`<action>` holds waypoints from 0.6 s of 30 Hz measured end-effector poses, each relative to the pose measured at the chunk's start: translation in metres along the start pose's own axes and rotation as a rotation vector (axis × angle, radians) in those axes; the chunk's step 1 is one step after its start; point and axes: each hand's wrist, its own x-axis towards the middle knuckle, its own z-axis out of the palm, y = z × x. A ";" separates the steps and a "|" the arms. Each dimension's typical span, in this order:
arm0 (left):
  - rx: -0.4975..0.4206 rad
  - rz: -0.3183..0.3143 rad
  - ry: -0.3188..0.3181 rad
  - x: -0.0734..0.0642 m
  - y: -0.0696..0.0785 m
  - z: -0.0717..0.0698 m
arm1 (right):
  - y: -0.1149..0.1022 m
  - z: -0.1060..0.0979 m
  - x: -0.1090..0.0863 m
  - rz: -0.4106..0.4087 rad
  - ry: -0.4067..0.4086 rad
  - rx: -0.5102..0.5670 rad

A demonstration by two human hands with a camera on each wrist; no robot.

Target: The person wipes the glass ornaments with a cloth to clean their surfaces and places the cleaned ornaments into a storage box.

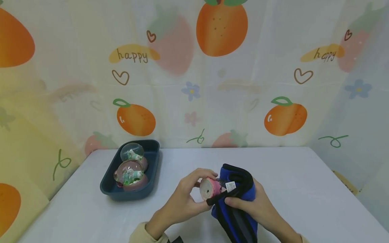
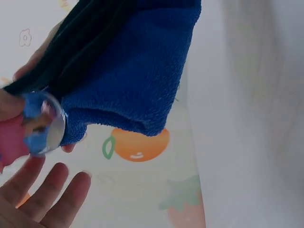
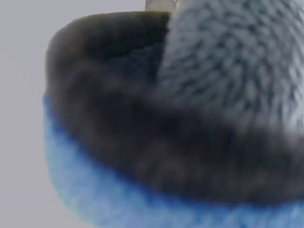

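My left hand (image 1: 180,199) holds a small snow globe with a pink base (image 1: 209,188), thumb and fingers around its sides. The base's pale underside faces the head camera. In the left wrist view the clear dome of this snow globe (image 2: 50,126) lies against a blue cloth (image 2: 133,71). My right hand (image 1: 262,206) grips that folded cloth, blue and grey with black edging and a white label (image 1: 230,186), thumb on the near side. Cloth hides part of the globe in the head view. The right wrist view is filled by the cloth's black edge (image 3: 142,137) and grey pile.
At the left on the white table (image 1: 279,168) stands a dark blue tray (image 1: 104,189). Two larger snow globes with pinkish bases lie in it, one at the back (image 1: 133,152) and one in front (image 1: 131,177). A fruit-printed curtain (image 1: 212,91) hangs behind the table.
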 end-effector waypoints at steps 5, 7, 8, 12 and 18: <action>-0.053 -0.035 -0.007 -0.001 -0.001 -0.002 | -0.003 -0.002 -0.002 0.031 0.073 0.012; -0.041 -0.045 -0.022 -0.001 -0.002 -0.001 | -0.003 -0.002 -0.002 0.022 0.076 0.019; -0.032 -0.056 -0.033 -0.001 -0.002 -0.001 | -0.004 -0.003 -0.002 0.020 0.078 0.022; 0.063 -0.079 -0.065 -0.001 -0.003 0.000 | -0.004 -0.003 -0.002 -0.006 0.070 0.012; 0.168 -0.125 -0.029 0.001 -0.004 -0.004 | -0.002 -0.006 -0.002 -0.039 0.084 0.000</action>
